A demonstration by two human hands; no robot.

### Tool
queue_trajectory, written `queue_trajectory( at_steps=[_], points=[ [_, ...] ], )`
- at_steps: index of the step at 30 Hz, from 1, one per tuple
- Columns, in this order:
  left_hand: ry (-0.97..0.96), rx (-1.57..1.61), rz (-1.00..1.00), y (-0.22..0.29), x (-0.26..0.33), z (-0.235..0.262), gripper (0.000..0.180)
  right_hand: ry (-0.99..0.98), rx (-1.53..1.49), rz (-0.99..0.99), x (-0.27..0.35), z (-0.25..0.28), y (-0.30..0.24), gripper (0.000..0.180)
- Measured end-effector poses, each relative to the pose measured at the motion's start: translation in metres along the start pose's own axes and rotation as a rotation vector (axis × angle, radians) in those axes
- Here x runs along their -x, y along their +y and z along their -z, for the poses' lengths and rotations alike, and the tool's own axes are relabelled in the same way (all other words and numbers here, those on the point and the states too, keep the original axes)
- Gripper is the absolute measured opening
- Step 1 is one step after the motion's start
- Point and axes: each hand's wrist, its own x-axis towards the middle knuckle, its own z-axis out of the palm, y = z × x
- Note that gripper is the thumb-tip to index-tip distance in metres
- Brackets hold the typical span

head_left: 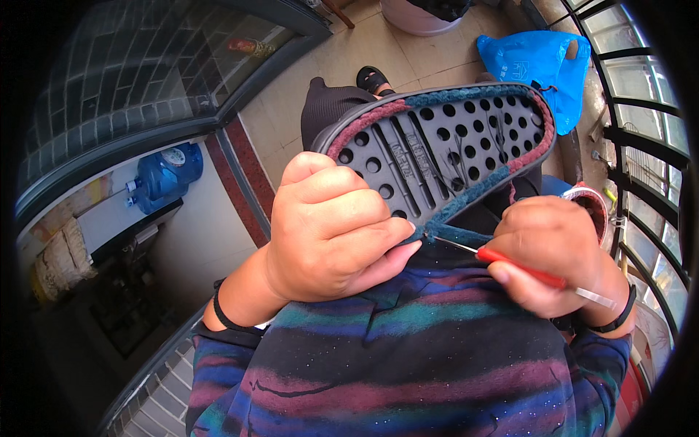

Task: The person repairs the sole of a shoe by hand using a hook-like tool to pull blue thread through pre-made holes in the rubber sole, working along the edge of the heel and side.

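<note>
My left hand (329,229) grips the near end of a black perforated slipper sole (444,142), held bottom up in front of my chest. A crocheted edging of teal and dark red yarn (466,95) runs around the sole's rim. My right hand (557,255) holds a crochet hook with a red handle (520,267); its thin metal tip points left into the yarn edge right by my left thumb. Both wrists wear black bands. My striped knitted sweater (408,364) fills the lower part of the view.
A blue plastic bag (542,62) lies on the tiled floor by a metal window grille (648,138) on the right. A sandalled foot (373,77) shows beyond the sole. A blue water jug (166,175) stands at the left, behind a glass door.
</note>
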Motion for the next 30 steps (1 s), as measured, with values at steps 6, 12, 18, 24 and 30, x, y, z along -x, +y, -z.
queue_trajectory(
  at_steps=[6, 12, 18, 24, 30],
  points=[
    [0.023, 0.005, -0.004, 0.006, -0.005, -0.002, 0.028, 0.002, 0.229, 0.17, -0.006, -0.013, -0.003, 0.024],
    [-0.015, 0.09, 0.1, 0.001, -0.001, -0.01, 0.027, 0.09, 0.348, 0.175, 0.0, -0.017, 0.006, 0.022],
    [-0.223, 0.539, 0.351, 0.01, 0.009, -0.019, 0.01, 0.032, 0.017, -0.012, 0.011, -0.01, 0.024, 0.014],
    [-0.363, 0.658, 0.451, 0.01, -0.014, -0.015, 0.006, 0.004, -0.327, -0.218, 0.022, 0.004, 0.029, 0.015],
    [-0.457, 0.536, 0.524, 0.024, -0.023, -0.015, 0.007, -0.123, -0.533, -0.416, 0.021, 0.021, 0.025, 0.016]
  ],
)
